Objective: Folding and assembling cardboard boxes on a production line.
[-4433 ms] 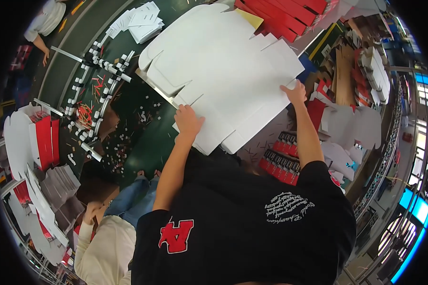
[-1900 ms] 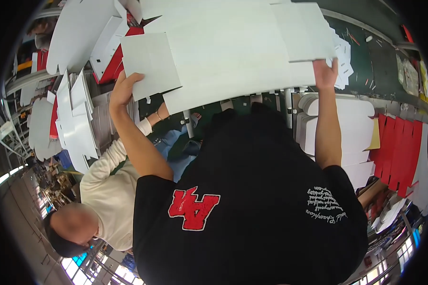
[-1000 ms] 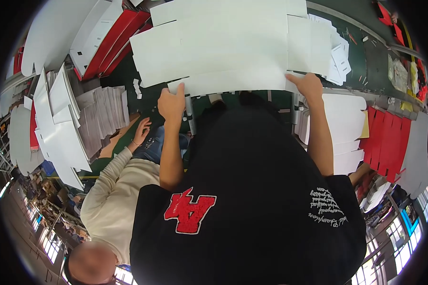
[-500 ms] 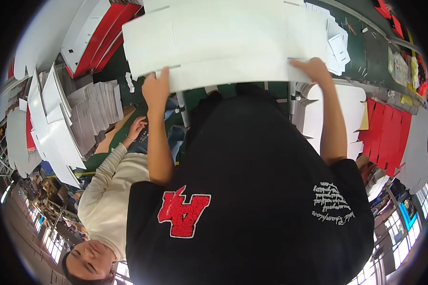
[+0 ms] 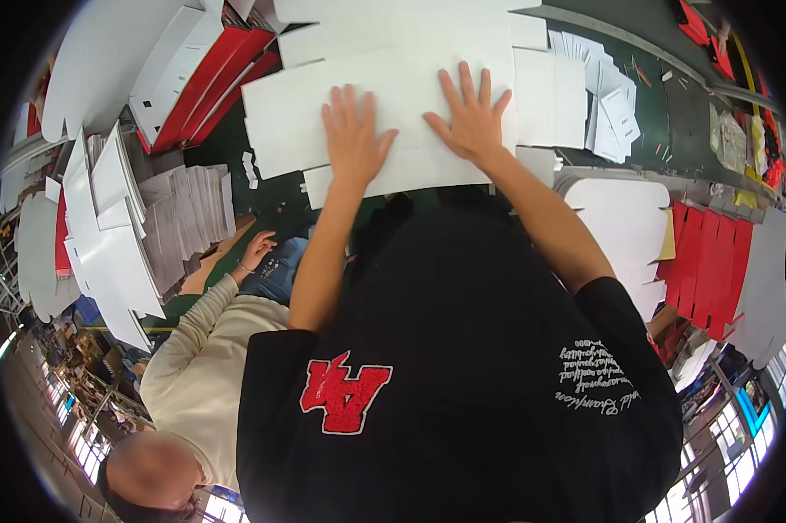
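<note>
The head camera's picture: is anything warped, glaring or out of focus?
In the head view, straight edges bow toward the dark rim; bright windows at lower right look washed out; the white die-cut cardboard sheet is evenly lit; the bare left hand and bare right hand look fairly sharp.

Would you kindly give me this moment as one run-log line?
Left hand: palm down on white cardboard; Right hand: palm down, same cardboard; Right of cardboard: white papers; Lower left: co-worker in cream top

Cartons left of cardboard blank, paper sheets just right.
</note>
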Tool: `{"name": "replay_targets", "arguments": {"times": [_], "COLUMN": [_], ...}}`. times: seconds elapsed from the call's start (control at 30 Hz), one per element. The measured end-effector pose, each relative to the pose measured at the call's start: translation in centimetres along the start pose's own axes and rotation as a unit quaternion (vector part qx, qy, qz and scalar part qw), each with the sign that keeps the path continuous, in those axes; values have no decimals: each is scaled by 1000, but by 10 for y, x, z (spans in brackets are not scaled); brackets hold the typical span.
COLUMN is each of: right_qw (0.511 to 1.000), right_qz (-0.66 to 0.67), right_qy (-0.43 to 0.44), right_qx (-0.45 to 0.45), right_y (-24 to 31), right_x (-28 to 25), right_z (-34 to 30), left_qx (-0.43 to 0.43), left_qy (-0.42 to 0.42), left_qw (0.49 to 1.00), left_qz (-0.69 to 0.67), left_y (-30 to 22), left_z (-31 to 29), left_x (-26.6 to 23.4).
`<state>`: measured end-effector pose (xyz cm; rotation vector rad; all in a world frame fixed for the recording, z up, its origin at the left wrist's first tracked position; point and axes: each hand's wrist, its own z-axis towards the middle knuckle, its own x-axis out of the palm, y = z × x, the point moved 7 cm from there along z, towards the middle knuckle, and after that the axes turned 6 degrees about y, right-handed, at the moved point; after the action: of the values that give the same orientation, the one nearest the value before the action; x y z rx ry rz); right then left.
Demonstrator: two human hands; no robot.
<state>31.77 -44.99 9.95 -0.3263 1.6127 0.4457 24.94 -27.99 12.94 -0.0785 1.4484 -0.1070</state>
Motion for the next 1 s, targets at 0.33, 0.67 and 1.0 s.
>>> {"name": "replay_targets", "arguments": {"times": [0.33, 0.67, 1.0], "right_qw": [994, 973, 991], "right_qz": [-25, 21, 16], "right_qy": [104, 229, 126], "right_qx": [-10, 2, -47], "right_y": [-3, -2, 17], "right_x": [42, 65, 50], "right_z": [7, 6, 41], "left_qx": [5, -8, -17], "left_qy": [197, 295, 269], "left_qw": [980, 954, 963], "left_qz": [6, -54, -25], "left_y": [-3, -5, 12], "left_z": [-6, -11, 38], "left_x": [102, 103, 74]}}
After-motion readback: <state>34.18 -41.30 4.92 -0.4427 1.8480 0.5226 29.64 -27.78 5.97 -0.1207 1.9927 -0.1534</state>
